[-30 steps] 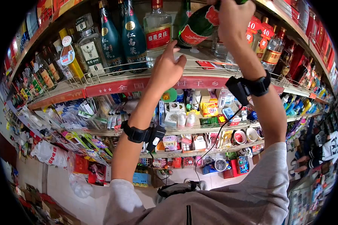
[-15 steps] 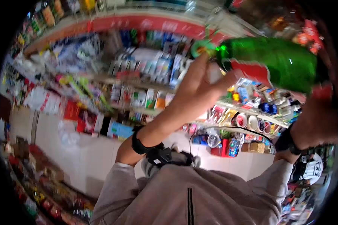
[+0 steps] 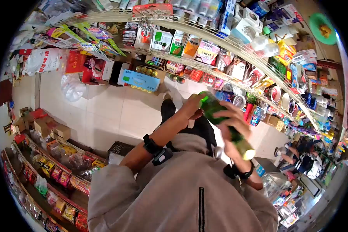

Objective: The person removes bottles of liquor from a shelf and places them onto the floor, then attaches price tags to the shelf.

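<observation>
Tiles point(image 3: 104, 120) are gleaming beside crowded shelves point(image 3: 205, 34); I'm holding a glossy, tapering green bottle point(image 3: 211, 108), left hand point(image 3: 190, 107) touching its broad end, right hand point(image 3: 236, 124) wrapping its middle.

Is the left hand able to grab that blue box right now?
Probably not without bending: the blue box looks low, near the floor, well below the left hand, which is at the green bottle.

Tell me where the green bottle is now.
In the head view, the green bottle is just right of centre, slanting in the right hand's grasp, with the left hand at its upper end.
</observation>
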Available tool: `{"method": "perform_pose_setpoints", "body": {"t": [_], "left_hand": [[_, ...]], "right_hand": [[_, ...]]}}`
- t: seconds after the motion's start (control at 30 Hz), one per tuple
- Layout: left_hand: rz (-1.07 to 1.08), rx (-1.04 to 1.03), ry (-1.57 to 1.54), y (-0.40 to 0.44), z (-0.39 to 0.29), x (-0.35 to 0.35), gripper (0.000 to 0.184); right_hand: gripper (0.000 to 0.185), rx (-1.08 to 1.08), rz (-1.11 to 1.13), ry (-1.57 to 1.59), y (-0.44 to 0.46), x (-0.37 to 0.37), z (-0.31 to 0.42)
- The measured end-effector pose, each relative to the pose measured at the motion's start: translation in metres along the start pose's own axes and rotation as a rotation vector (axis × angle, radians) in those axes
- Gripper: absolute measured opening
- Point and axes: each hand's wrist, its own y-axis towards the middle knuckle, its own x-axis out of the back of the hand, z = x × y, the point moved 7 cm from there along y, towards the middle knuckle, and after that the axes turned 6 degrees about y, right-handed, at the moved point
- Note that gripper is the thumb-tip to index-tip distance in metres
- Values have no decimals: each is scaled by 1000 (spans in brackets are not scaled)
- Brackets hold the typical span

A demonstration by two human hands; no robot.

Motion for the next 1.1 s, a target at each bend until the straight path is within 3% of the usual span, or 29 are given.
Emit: {"method": "perform_pose_setpoints", "body": {"t": [0.1, 0.2, 0.3, 0.33, 0.53, 0.6, 0.67, 0.77, 0.8, 0.93, 0.97, 1.07, 1.1], "left_hand": [[14, -98, -189, 27, 30, 24, 37], [102, -11, -137, 76, 81, 57, 39], [-69, 194, -27, 98, 126, 102, 31], [-99, 132, -45, 111, 140, 108, 34], [-179, 203, 66, 197, 265, 178, 35], [-367, 344, 14, 223, 294, 201, 46], [-367, 411, 46, 250, 322, 218, 48], [-454, 368, -33, 289, 365, 251, 46], [-439, 374, -21, 305, 373, 263, 46], [-392, 435, -64, 361, 413, 300, 37], [-481, 367, -183, 367, 402, 298, 36], [-363, 202, -229, 414, 434, 342, 37], [-416, 243, -228, 417, 431, 348, 39]], "right_hand": [[18, -194, 67, -97, -25, -34, -59], [28, -380, 110, -57, -55, -54, -113], [29, -582, 120, 58, -88, -70, -163], [29, -614, 125, 93, -96, -76, -179], [28, -618, 60, 117, -168, -111, -273], [31, -690, -27, 209, -184, -121, -304], [34, -732, -6, 168, -195, -129, -333], [35, -767, -126, 284, -218, -150, -387], [36, -746, -101, 164, -222, -155, -404], [33, -746, -167, 162, -233, -184, -476], [31, -722, -167, 162, -237, -195, -497], [30, -670, -231, 168, -243, -220, -550], [30, -661, -204, 123, -247, -230, -568]]}}
